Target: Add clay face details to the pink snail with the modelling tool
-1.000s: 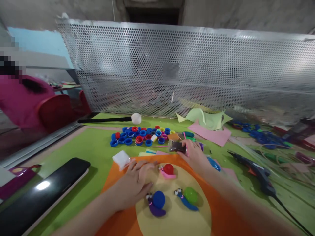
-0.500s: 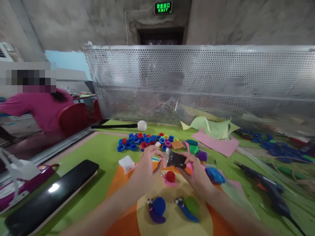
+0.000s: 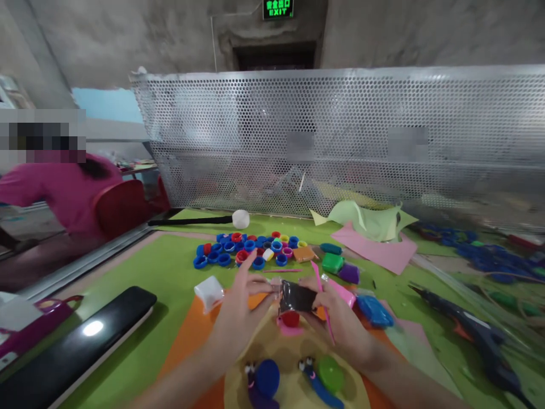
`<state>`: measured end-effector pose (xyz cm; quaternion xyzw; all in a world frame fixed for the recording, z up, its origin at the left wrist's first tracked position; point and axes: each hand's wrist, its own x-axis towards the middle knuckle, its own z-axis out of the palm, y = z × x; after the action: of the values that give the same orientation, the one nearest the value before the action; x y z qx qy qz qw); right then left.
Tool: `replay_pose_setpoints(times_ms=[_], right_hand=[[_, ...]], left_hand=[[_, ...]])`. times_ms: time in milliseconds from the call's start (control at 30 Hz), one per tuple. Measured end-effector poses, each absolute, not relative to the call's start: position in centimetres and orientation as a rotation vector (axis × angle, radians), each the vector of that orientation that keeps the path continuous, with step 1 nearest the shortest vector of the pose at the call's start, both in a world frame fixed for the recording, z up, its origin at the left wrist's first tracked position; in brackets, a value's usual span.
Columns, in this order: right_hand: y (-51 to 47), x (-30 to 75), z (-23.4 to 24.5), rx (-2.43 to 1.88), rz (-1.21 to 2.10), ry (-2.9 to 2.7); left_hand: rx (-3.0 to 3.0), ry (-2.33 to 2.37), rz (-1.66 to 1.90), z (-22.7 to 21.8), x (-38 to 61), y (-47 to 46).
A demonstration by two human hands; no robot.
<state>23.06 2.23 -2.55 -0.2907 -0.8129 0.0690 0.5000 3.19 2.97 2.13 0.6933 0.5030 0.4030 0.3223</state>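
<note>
Both my hands hold a small clear packet of black clay (image 3: 298, 296) above the table. My left hand (image 3: 240, 309) pinches its left end, with one finger sticking up. My right hand (image 3: 338, 318) grips its right side and also holds a thin pink stick (image 3: 322, 298). Below them three clay snails sit on a yellow disc (image 3: 293, 352) over orange paper (image 3: 193, 341): a red and pink one (image 3: 290, 321), a blue and purple one (image 3: 264, 382) and a green and blue one (image 3: 324, 375).
Several bottle caps (image 3: 247, 253) lie beyond, with clay packets (image 3: 332, 262), a white block (image 3: 209, 291), pink and green paper (image 3: 374, 238), a glue gun (image 3: 472, 332) at right, a black case (image 3: 72, 346) at left. A perforated metal screen (image 3: 340, 136) stands behind. A person in pink (image 3: 55, 193) sits left.
My right hand lifted the black packet off the table and my left hand came up from the orange paper to take its other end. The camera tilted up.
</note>
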Motion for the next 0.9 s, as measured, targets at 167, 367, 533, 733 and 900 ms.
replay_pose_setpoints(times_ms=[167,367,533,733,900], right_hand=[[1.9,22.8,-1.3,-0.639,0.131,-2.029],[2.0,22.7,-1.3,-0.613,0.096,-2.045],[1.8,22.7,-1.0,-0.608,0.096,-2.046],[1.9,22.8,-1.4,-0.606,0.092,-2.055],[2.1,22.9,-1.6,-0.626,0.102,-2.074]], left_hand=[[1.715,1.349,0.999,2.4,3.0,3.2],[1.760,1.325,1.011,2.3,3.0,3.1],[1.809,1.317,1.054,2.4,3.0,3.0],[1.865,1.348,1.050,2.1,3.0,3.0],[1.953,1.368,1.056,2.2,3.2,2.8]])
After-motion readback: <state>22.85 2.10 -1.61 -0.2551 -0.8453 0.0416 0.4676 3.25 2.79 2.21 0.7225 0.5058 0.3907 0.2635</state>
